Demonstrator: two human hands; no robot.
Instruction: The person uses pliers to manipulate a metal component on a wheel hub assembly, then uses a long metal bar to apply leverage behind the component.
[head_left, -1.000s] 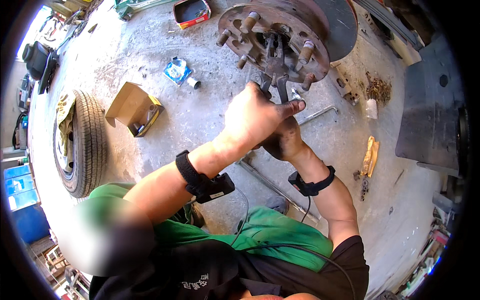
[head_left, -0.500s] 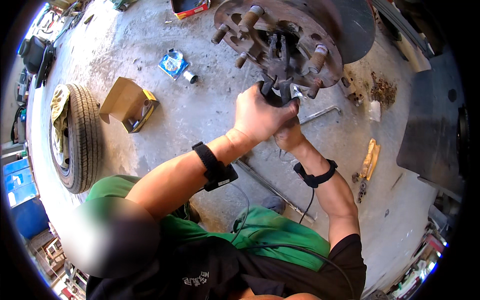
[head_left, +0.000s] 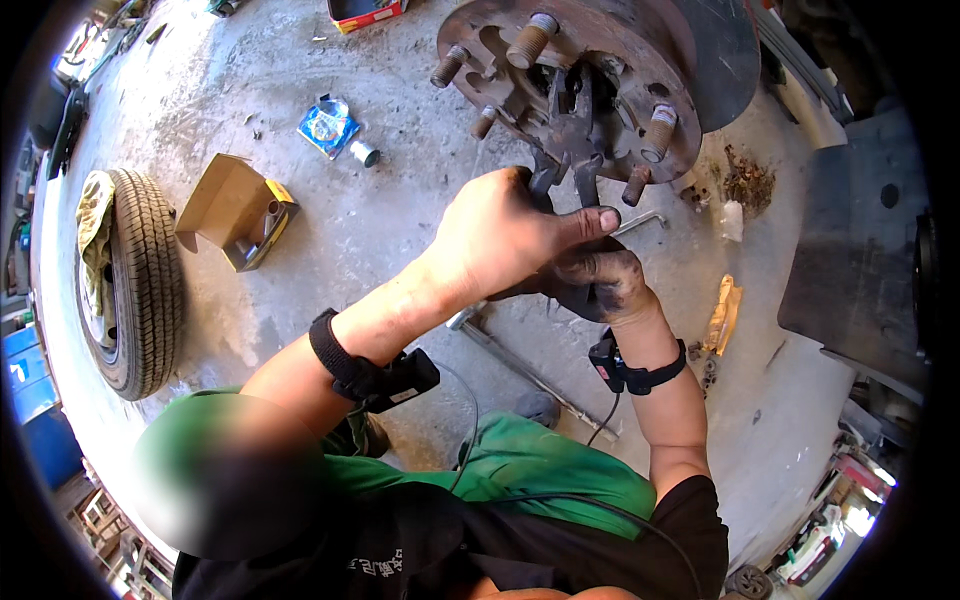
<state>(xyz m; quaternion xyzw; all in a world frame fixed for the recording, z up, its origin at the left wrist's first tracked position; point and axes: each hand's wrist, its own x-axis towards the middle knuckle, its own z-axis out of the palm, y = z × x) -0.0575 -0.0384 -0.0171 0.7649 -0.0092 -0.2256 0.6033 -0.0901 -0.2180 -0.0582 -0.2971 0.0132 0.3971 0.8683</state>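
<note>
Both my hands grip a pair of dark, greasy pliers [head_left: 588,180] whose jaws reach into the middle opening of a rusty wheel hub [head_left: 640,95]. My left hand [head_left: 505,235] wraps round the handles from the left, its thumb lying across toward the right. My right hand [head_left: 610,280] is closed just below and right of it, with blackened fingers. The hands overlap, hiding the handle ends. Thick threaded studs [head_left: 660,133] stick out from the hub around the jaws. Whether the tips hold anything inside is too dark to tell.
A steel bar [head_left: 530,370] lies on the floor below my hands, and a thinner bent rod [head_left: 642,223] by the hub. Leftward are an open cardboard box [head_left: 235,210], a blue packet [head_left: 328,127] and a tire [head_left: 150,285]. A yellow wrapper [head_left: 724,315] lies to the right.
My right hand has shifted down and right, showing more of its fingers. The plier handles look slightly farther apart. The surroundings have shifted a little with my head; the jaws stay in the hub.
</note>
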